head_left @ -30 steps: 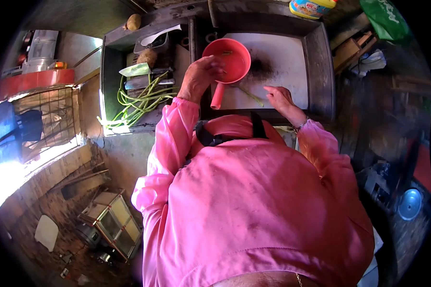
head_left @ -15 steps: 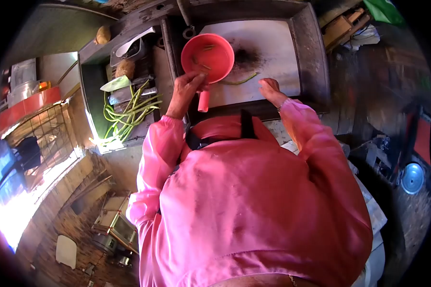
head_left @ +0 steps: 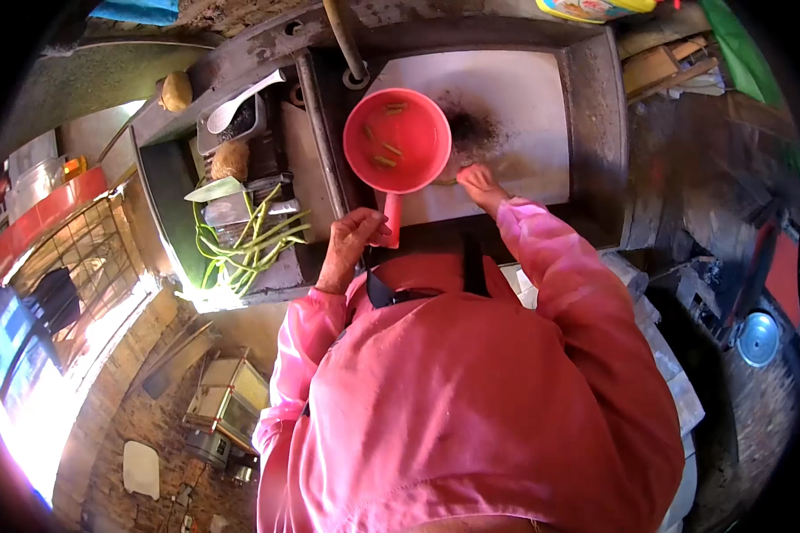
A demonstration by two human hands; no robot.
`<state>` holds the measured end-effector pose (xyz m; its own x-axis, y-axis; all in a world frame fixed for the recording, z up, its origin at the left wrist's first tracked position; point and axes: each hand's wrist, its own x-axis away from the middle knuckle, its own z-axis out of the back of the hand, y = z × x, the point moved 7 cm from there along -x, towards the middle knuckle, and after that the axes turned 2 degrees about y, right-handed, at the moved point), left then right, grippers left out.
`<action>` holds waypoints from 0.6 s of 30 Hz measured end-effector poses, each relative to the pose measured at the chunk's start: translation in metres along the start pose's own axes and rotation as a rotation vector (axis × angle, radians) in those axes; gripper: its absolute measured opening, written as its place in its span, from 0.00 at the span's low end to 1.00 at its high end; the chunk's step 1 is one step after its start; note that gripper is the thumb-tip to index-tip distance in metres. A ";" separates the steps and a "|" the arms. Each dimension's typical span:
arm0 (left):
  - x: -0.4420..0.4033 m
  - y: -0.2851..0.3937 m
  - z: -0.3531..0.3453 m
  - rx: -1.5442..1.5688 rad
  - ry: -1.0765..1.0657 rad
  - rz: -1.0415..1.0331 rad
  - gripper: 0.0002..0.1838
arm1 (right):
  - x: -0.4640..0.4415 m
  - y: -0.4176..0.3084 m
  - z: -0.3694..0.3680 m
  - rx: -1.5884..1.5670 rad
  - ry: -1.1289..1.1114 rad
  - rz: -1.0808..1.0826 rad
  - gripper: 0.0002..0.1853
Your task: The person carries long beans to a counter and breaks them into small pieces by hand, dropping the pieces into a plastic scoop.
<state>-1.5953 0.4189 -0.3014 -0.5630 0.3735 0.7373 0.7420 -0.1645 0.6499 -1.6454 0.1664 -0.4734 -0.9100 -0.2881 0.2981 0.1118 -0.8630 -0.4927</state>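
A red plastic dipper [head_left: 428, 133] with several short pieces of green bean inside stands on a pale sheet, its handle [head_left: 394, 213] pointing toward me. My left hand [head_left: 351, 249] is right beside that handle, fingers pinched together. Whether the fingertips grip the handle or something small I cannot make out. To the right of the dipper, my right hand [head_left: 482, 184] is closed at the end of a long green bean [head_left: 444, 182], which lies partly behind the dipper's rim. More long green beans [head_left: 249, 253] hang in a heap at the left.
The pale sheet [head_left: 516, 107] has a dark sooty patch and sits in a dark-rimmed frame [head_left: 591, 133]. On the left are a knife [head_left: 213, 189], a brown root-like lump [head_left: 230, 161] and a white ladle [head_left: 249, 99] over a container. A metal rod [head_left: 345, 40] rises behind.
My left hand has moved from over the dipper's rim down beside its handle. My right hand has moved left and closed at the bean's end. The camera view has shifted slightly.
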 end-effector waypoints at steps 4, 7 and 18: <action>-0.008 0.000 -0.004 0.034 -0.026 -0.001 0.12 | 0.015 0.011 -0.025 0.022 0.117 0.198 0.03; -0.015 -0.003 -0.005 -0.011 -0.039 -0.014 0.12 | 0.026 0.027 -0.028 -0.013 0.307 0.082 0.09; 0.004 0.065 -0.056 -0.424 0.051 -0.522 0.09 | 0.085 -0.053 0.148 -0.607 -0.192 -0.397 0.13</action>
<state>-1.5695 0.3588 -0.2459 -0.8332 0.4593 0.3080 0.1669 -0.3223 0.9318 -1.6694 0.1265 -0.3007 -0.7444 -0.1175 0.6573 -0.5008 -0.5528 -0.6660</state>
